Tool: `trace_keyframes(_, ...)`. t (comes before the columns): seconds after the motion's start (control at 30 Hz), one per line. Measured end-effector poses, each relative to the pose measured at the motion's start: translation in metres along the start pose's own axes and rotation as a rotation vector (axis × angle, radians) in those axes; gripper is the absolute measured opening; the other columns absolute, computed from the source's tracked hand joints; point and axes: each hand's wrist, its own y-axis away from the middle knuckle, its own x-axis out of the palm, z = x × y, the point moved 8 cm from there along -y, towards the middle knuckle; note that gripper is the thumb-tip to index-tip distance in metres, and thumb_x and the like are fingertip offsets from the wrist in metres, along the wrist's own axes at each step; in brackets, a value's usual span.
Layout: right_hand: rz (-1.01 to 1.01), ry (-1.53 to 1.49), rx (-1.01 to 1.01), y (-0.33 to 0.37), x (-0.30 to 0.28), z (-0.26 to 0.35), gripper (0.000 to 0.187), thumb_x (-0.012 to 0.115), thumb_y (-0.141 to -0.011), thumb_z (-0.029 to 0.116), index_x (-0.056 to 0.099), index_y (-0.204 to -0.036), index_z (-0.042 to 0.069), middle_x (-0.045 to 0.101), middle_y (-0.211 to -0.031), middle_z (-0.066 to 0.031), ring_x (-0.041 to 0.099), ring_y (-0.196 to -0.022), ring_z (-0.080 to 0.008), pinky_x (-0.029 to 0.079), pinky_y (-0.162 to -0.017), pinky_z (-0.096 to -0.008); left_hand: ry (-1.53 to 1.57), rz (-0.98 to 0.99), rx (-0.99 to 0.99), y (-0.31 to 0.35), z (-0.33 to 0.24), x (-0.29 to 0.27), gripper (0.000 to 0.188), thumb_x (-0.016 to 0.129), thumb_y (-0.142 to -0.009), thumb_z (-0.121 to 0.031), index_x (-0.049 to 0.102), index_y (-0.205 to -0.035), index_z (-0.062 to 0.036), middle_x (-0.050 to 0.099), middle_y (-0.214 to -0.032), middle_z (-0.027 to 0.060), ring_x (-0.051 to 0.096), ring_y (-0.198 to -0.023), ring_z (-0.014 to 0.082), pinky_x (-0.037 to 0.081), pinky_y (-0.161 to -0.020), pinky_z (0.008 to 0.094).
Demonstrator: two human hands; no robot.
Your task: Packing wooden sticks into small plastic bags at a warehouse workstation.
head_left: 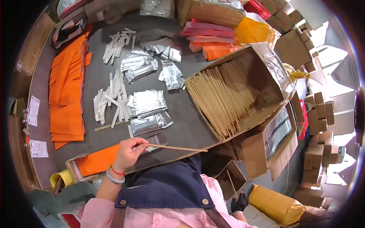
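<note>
My left hand (pixel 130 152) is closed, with thumb and fingers pinching one end of a slim tan stick (pixel 178 148). The stick points right across the table's front edge. Just behind that hand lies a shiny clear packet (pixel 159 140). A tray of flat orange sleeves (pixel 98 159) is close to its left. Low at the right, my right hand (pixel 239 202) wears a dark glove and is beside an open cardboard box (pixel 231 176) holding a few thin sticks. The glove's fingers are too dark to make out, so its grip is unclear.
Silver packets (pixel 149 102) and white strips (pixel 110 99) lie in piles mid-table. Orange sleeves (pixel 67 89) are stacked at the left, pink ones (pixel 208 31) at the back. A large carton (pixel 272 64) of tan sticks stands right, near a box of silver packets (pixel 277 131).
</note>
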Motion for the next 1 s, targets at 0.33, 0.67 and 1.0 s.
trace_keyframes(0.33,0.139,-0.625,-0.871,-0.147,-0.123,0.358,0.009,0.064,-0.078,0.008,0.065,-0.087,0.008,0.061,-0.078,-0.0123,0.062,-0.072,-0.0361,0.05,-0.064,-0.0414,-0.269,0.156,0.322,-0.013,-0.052,0.067,0.013,0.067,-0.088,-0.003,0.069,-0.101,-0.0008,0.07,-0.088,0.0074,0.065,-0.077,0.0136,0.052,-0.071,0.0254)
trace_keyframes(0.67,-0.253,-0.442,-0.444,-0.355,-0.083,0.314,0.023,0.064,-0.086,0.019,0.063,-0.102,0.001,0.062,-0.106,-0.0226,0.06,-0.1,-0.0388,0.048,-0.086,-0.0448,-0.201,-0.288,0.096,0.031,0.009,-0.035,0.019,0.065,-0.09,-0.002,0.064,-0.109,0.0004,0.065,-0.096,0.0022,0.059,-0.083,0.0072,0.048,-0.076,0.0223)
trace_keyframes(1.0,-0.108,-0.435,-0.296,-0.366,-0.078,0.311,0.027,0.062,-0.087,0.023,0.062,-0.105,0.002,0.065,-0.103,-0.0211,0.061,-0.101,-0.0392,0.048,-0.087,-0.0452,-0.173,-0.427,0.107,0.045,0.012,-0.062,0.017,0.065,-0.088,-0.001,0.065,-0.105,0.0011,0.064,-0.092,0.0057,0.06,-0.08,0.0099,0.048,-0.072,0.0233)
